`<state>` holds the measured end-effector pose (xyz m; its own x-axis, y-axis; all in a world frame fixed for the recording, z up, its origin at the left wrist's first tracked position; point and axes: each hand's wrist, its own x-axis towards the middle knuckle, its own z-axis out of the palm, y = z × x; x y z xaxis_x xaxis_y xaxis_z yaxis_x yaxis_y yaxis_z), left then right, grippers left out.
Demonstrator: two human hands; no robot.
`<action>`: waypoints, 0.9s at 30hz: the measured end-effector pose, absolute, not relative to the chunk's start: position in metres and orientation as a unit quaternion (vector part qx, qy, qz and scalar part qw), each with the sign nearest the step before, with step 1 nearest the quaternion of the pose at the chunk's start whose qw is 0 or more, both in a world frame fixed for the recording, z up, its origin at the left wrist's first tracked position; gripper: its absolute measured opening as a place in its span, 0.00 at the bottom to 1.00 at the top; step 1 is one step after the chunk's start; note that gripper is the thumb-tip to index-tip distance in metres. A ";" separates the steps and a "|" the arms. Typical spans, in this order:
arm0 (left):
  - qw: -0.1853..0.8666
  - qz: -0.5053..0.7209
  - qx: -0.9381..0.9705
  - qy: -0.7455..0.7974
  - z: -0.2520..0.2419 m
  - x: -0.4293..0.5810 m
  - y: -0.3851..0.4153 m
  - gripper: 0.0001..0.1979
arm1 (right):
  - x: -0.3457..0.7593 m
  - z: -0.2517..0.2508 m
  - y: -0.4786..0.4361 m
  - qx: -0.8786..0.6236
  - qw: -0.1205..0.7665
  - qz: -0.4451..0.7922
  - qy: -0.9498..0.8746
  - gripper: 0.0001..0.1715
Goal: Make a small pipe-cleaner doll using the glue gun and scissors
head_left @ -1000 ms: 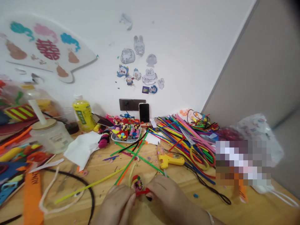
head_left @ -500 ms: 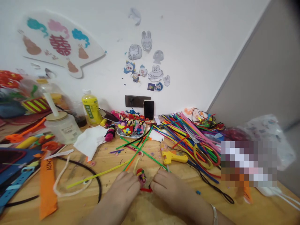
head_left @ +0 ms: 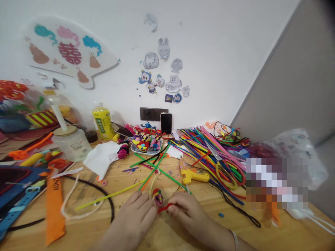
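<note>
From where I stand, both of the person's bare hands are close together over the pale wooden table (head_left: pixel 86 235), backs turned up. The right hand (head_left: pixel 190 213), with a thin whitish band (head_left: pixel 235 240) round its wrist, pinches one end of a short, fuzzy red strip (head_left: pixel 164 207) between thumb and fingers. The strip runs across the gap to the left hand (head_left: pixel 138 213), whose fingers are bent; their tips are hidden from me, so I can't tell how firmly they grip, if at all. Between the two hands, just beyond the strip, is a small pink figure with a red, yellow and green top (head_left: pixel 157 197) (whether the strip is joined to it, I can't make out).

Just beyond the right hand lies a yellow glue gun (head_left: pixel 193 176), with a heap of many-coloured fuzzy stems (head_left: pixel 195 143) farther off. A tiny blue scrap (head_left: pixel 221 215) sits to that hand's right. Past the left hand's fingers, long green stems (head_left: pixel 154 169) cross one another, and well beyond them a white-rimmed tray (head_left: pixel 146 152) holds bright little figures (head_left: pixel 144 137). A long yellow stem (head_left: pixel 112 194) stretches away to the left hand's left.
</note>
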<state>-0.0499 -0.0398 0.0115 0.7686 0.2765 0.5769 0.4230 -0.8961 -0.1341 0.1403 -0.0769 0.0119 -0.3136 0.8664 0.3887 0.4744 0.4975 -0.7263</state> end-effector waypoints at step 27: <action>0.038 -0.396 -0.892 -0.215 0.002 -0.043 -0.043 0.11 | 0.133 0.008 -0.078 -0.424 0.396 0.477 -0.661 0.33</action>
